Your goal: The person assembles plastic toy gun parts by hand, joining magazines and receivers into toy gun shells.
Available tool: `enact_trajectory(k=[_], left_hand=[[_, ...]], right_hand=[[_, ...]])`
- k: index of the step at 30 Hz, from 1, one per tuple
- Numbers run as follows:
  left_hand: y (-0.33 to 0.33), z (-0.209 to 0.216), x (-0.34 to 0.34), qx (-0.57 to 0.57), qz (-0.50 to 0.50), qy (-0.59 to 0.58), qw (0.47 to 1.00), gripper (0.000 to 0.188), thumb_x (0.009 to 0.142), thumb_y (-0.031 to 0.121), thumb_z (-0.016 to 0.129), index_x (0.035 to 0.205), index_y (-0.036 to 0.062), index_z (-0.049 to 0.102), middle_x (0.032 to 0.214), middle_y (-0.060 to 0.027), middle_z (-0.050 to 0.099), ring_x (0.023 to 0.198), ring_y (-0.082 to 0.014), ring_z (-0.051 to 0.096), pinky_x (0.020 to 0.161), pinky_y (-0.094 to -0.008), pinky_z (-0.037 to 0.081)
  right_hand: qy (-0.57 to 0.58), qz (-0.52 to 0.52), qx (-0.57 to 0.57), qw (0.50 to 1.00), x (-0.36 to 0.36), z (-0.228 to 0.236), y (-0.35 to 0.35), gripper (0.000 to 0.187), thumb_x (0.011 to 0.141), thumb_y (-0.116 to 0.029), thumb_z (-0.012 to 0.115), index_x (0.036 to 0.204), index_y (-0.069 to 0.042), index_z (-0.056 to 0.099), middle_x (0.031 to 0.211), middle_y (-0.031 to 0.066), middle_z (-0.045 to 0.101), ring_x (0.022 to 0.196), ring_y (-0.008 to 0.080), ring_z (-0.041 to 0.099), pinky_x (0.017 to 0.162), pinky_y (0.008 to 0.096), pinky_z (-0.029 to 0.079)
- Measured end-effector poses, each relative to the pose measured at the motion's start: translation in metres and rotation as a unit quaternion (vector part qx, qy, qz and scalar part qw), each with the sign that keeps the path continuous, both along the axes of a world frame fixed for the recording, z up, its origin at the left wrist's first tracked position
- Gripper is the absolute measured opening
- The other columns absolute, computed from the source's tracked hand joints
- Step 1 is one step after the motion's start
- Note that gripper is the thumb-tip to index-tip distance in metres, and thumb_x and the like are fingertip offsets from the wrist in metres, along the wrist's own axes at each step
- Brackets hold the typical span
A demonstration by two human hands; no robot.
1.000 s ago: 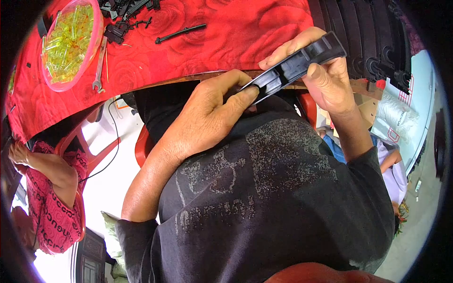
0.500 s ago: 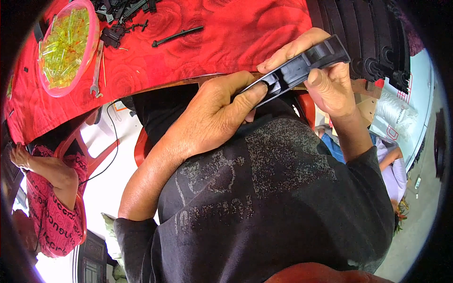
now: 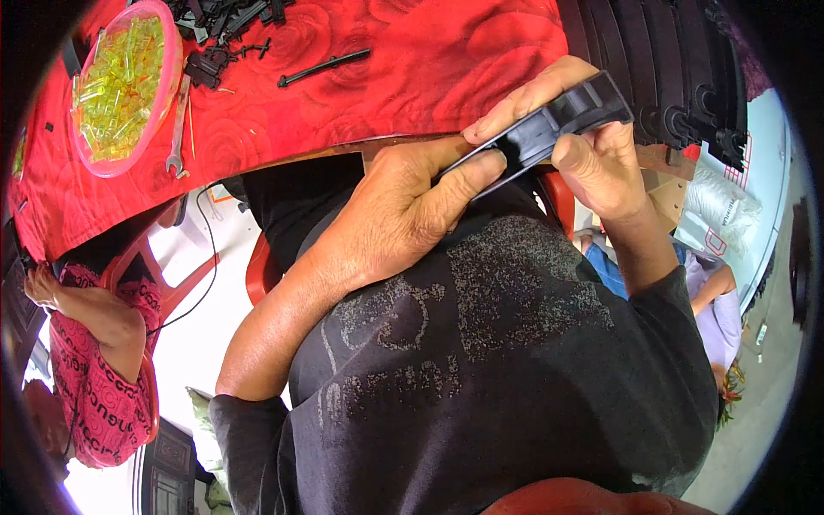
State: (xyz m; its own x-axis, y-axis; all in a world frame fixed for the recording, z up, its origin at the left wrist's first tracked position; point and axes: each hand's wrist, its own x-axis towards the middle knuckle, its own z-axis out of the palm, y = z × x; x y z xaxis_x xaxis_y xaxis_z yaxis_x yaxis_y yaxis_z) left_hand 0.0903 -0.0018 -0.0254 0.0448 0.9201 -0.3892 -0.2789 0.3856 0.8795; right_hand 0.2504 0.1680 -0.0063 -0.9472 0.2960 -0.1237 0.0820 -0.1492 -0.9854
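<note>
A long black plastic part (image 3: pixel 549 126), hollow like a channel, is held slantwise between my two hands at the table's near edge. My left hand (image 3: pixel 412 193) grips its lower left end, the thumb lying over the opening. Around the upper right end closes my right hand (image 3: pixel 605 167), with fingers along the far side and the thumb on the near side. My left thumb and fingers hide the lower end and some of the inside.
A red cloth (image 3: pixel 412 77) covers the table. On it are a pink-rimmed basin (image 3: pixel 172 94) of clear yellowish pieces, a wrench (image 3: pixel 178 129), a thin black rod (image 3: pixel 324 66) and small black parts (image 3: pixel 227 26). Long black pieces (image 3: pixel 661 60) lie at right. People sit at both sides.
My left thumb has slid up and to the right along the inside of the black part, covering more of it. The part has dipped slightly at its right end.
</note>
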Motion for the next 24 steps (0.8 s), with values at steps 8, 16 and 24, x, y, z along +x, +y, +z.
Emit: enact_trajectory(k=[8, 16, 24], left_hand=[[0.004, 0.015, 0.002, -0.048, 0.033, 0.049, 0.997, 0.042, 0.104, 0.035, 0.052, 0.082, 0.0016, 0.063, 0.070, -0.0020, 0.057, 0.067, -0.0120, 0.051, 0.064, -0.0291, 0.040], [0.006, 0.023, 0.004, -0.064, 0.063, 0.052, 0.995, 0.040, 0.100, 0.034, 0.054, 0.080, 0.0003, 0.063, 0.071, -0.0040, 0.059, 0.067, -0.0150, 0.053, 0.065, -0.0305, 0.040], [0.005, 0.030, 0.005, -0.069, 0.064, 0.042, 0.995, 0.033, 0.095, 0.029, 0.052, 0.080, 0.0010, 0.059, 0.071, -0.0029, 0.054, 0.068, -0.0138, 0.049, 0.064, -0.0310, 0.038]], right_hand=[[0.019, -0.051, -0.058, 0.997, 0.000, 0.001, -0.007, 0.037, 0.094, -0.015, 0.079, 0.123, -0.001, 0.061, 0.105, 0.0056, 0.069, 0.098, 0.0105, 0.066, 0.090, 0.0278, 0.056], [0.005, -0.026, -0.002, 1.000, -0.007, 0.013, -0.007, 0.038, 0.096, -0.024, 0.075, 0.120, 0.001, 0.059, 0.108, 0.0163, 0.072, 0.105, 0.0235, 0.070, 0.097, 0.0381, 0.056], [0.007, -0.002, 0.052, 0.999, -0.011, 0.025, -0.012, 0.046, 0.096, -0.031, 0.074, 0.119, 0.004, 0.056, 0.109, 0.0259, 0.072, 0.109, 0.0338, 0.072, 0.101, 0.0452, 0.055]])
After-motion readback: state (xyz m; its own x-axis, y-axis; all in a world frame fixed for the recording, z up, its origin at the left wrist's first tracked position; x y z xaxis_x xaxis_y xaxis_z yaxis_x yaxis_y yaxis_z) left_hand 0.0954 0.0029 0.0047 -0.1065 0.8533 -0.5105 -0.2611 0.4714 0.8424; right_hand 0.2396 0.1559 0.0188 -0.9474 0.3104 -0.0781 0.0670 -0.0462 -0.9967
